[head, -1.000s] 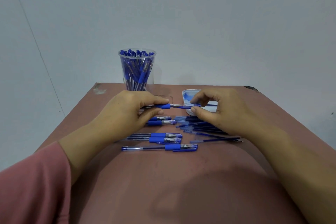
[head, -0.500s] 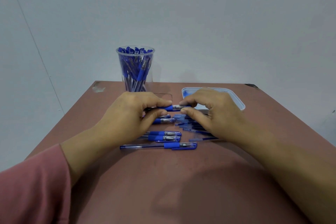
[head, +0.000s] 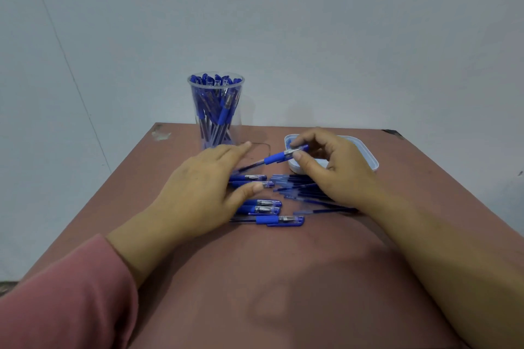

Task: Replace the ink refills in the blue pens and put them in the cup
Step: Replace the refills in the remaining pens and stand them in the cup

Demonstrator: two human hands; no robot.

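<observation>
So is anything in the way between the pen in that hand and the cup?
Nothing visible blocks it. The right hand pinches the pen just right of the cup. The left hand lies low by the cup's foot, below the open top, which is crowded with pens.

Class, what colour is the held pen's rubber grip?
Blue rubber grip; head view shows it best.

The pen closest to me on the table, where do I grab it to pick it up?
I'd pinch the closest pen at its blue rubber middle, coming from above and from your side. It lies flat and sideways, with bare table in front, while other pens crowd right behind it. The open left hand is nearest; the right hand pinches another pen.
</observation>
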